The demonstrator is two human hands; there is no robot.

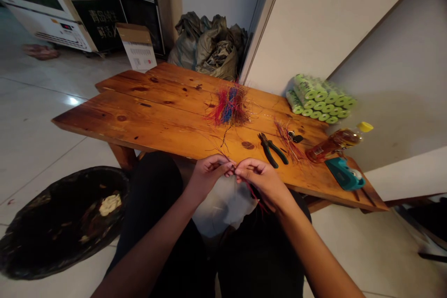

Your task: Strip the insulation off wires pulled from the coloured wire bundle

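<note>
At the table's near edge, above my lap, my left hand (pixel 212 172) and my right hand (pixel 260 174) meet fingertip to fingertip. Both pinch thin strands (pixel 223 152); whether these are thread or fine wire I cannot tell. A few red strands (pixel 254 192) hang below my right hand. Just beyond, a green-handled pair of pliers (pixel 271 150) lies with its jaws pointing away. A frayed bundle of red, blue and brown strands (pixel 229 104) rests farther back on the wooden table (pixel 157 121). A looser bunch of reddish strands (pixel 293 148) lies right of the pliers.
On the right are a drink bottle (pixel 335 143) lying tilted, a teal tape dispenser (pixel 345 174), keys (pixel 295 137) and stacked green rolls (pixel 321 100). A black-lined bin (pixel 52 228) stands at left. Behind the table are a carton (pixel 138 49) and full sacks (pixel 213 46).
</note>
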